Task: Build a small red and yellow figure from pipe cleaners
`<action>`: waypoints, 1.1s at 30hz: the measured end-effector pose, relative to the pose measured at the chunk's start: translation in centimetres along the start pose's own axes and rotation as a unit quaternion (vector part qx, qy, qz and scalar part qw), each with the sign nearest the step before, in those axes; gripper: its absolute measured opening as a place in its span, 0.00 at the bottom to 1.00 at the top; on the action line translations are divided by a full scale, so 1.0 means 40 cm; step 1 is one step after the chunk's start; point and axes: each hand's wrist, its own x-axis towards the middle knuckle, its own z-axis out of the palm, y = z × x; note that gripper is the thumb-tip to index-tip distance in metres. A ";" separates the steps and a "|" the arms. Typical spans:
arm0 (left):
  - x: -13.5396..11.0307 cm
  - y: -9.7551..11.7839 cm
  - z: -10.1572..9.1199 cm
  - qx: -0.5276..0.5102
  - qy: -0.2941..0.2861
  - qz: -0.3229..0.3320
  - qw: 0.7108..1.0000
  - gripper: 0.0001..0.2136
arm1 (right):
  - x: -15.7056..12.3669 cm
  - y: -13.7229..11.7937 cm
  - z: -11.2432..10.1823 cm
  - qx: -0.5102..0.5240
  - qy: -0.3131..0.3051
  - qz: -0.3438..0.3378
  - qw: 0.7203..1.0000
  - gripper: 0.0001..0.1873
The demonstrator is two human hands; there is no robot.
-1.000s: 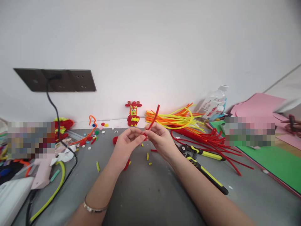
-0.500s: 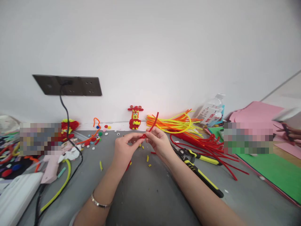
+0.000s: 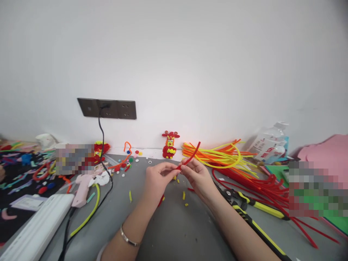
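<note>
Between my two hands is a red pipe cleaner (image 3: 194, 152), its free end sticking up to the right. My left hand (image 3: 159, 179) pinches its lower end, where a small bent or coiled part shows between the fingertips. My right hand (image 3: 198, 176) is closed on the same pipe cleaner just beside the left fingertips. Behind the hands, a red and yellow pipe-cleaner figure (image 3: 170, 145) with a wide red hat stands against the wall. Short yellow offcuts (image 3: 184, 195) lie on the grey table below. A red piece (image 3: 161, 200) is partly hidden behind my left wrist.
At right lie yellow and orange pipe cleaners (image 3: 214, 154), red ones (image 3: 252, 186) and yellow-black pliers (image 3: 262, 210). At left are a pink glue gun (image 3: 81, 190), a black cord (image 3: 101, 127), pompoms (image 3: 123, 165) and a white box (image 3: 40, 228). A bottle (image 3: 272, 141) leans at back right.
The view has turned left, so everything sits farther right in the picture. Both hands keep their pinch on the red pipe cleaner, with little change in their pose.
</note>
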 end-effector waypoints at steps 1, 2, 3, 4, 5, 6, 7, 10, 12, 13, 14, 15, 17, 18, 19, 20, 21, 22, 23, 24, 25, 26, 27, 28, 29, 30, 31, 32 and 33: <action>0.000 -0.001 0.000 0.005 0.002 0.004 1.000 0.03 | 0.000 -0.001 0.002 -0.001 0.005 0.000 1.000 0.16; 0.000 -0.003 0.001 0.012 0.004 0.009 1.000 0.03 | 0.000 -0.001 0.003 -0.001 0.009 0.000 1.000 0.17; 0.001 -0.005 0.002 0.021 0.007 0.015 1.000 0.03 | 0.000 -0.001 0.004 -0.003 0.013 -0.001 1.000 0.17; 0.001 -0.007 0.002 0.029 0.010 0.020 0.999 0.03 | 0.000 0.000 0.004 -0.006 0.017 -0.001 1.000 0.17; 0.001 -0.009 0.003 0.036 0.015 0.025 0.999 0.03 | 0.001 0.000 0.003 -0.010 0.018 -0.002 1.000 0.17; 0.001 -0.010 0.003 0.040 0.021 0.029 0.999 0.03 | 0.002 0.002 0.002 -0.015 0.019 -0.003 1.000 0.17; 0.000 -0.010 0.003 0.043 0.027 0.035 0.998 0.03 | 0.003 0.003 0.000 -0.019 0.020 -0.004 1.000 0.17; -0.004 -0.002 0.003 0.048 0.039 0.052 0.997 0.03 | 0.005 0.007 -0.007 -0.027 0.021 -0.007 0.999 0.16; -0.007 0.009 0.003 0.048 0.040 0.053 0.997 0.02 | 0.005 0.008 -0.008 -0.031 0.026 -0.012 0.999 0.16; -0.008 0.015 0.003 0.045 0.040 0.050 0.997 0.02 | 0.005 0.008 -0.008 -0.033 0.026 -0.014 0.999 0.15; -0.008 0.020 0.004 0.042 0.041 0.047 0.997 0.02 | 0.005 0.007 -0.008 -0.034 0.024 -0.016 0.999 0.15; -0.008 0.024 0.004 0.040 0.041 0.045 0.997 0.02 | 0.004 0.006 -0.007 -0.035 0.020 -0.016 0.999 0.15; -0.007 0.025 0.006 0.034 0.040 0.041 0.998 0.02 | 0.002 0.004 -0.004 -0.033 0.008 -0.012 0.999 0.14; -0.006 0.022 0.007 0.030 0.040 0.038 0.998 0.02 | 0.001 0.003 -0.002 -0.030 0.002 -0.010 1.000 0.14; -0.005 0.018 0.008 0.027 0.038 0.033 0.998 0.02 | 0.000 0.002 -0.001 -0.026 -0.002 -0.009 1.000 0.14; -0.004 0.012 0.008 0.025 0.036 0.029 0.999 0.02 | -0.001 0.001 0.001 -0.023 -0.004 -0.009 1.000 0.14; -0.004 0.007 0.008 0.024 0.033 0.026 0.999 0.02 | -0.002 0.000 0.002 -0.020 -0.007 -0.009 1.000 0.14; -0.003 0.003 0.008 0.027 0.033 0.028 0.999 0.02 | -0.003 -0.001 0.003 -0.019 -0.010 -0.008 1.000 0.14; -0.003 -0.001 0.008 0.033 0.034 0.032 0.998 0.02 | -0.003 -0.002 0.005 -0.018 -0.012 -0.008 1.000 0.14; -0.003 -0.002 0.008 0.038 0.036 0.037 0.998 0.02 | -0.004 -0.003 0.006 -0.018 -0.013 -0.006 1.000 0.15; -0.003 -0.001 0.008 0.042 0.037 0.040 0.998 0.02 | -0.004 -0.003 0.006 -0.018 -0.014 -0.005 1.000 0.15; -0.004 0.001 0.008 0.041 0.038 0.042 0.998 0.02 | -0.003 -0.003 0.007 -0.019 -0.012 -0.005 1.000 0.15; -0.005 0.003 0.009 0.037 0.037 0.040 0.998 0.02 | -0.003 -0.002 0.007 -0.019 -0.007 -0.006 1.000 0.16; -0.006 0.006 0.009 0.031 0.035 0.036 0.998 0.02 | -0.002 -0.002 0.007 -0.021 -0.001 -0.008 1.000 0.16; -0.007 0.008 0.010 0.026 0.033 0.033 0.999 0.02 | -0.002 -0.001 0.007 -0.022 0.006 -0.011 1.000 0.16; -0.007 0.009 0.011 0.024 0.032 0.030 0.999 0.02 | -0.001 0.000 0.006 -0.025 0.011 -0.013 1.000 0.16; -0.008 0.008 0.012 0.026 0.031 0.030 0.999 0.03 | -0.001 0.000 0.006 -0.028 0.016 -0.017 0.999 0.16; -0.008 0.007 0.012 0.031 0.029 0.031 0.999 0.03 | -0.001 0.001 0.006 -0.032 0.020 -0.021 0.999 0.16; -0.008 0.005 0.012 0.038 0.028 0.035 0.998 0.03 | -0.001 0.001 0.006 -0.036 0.022 -0.025 0.999 0.16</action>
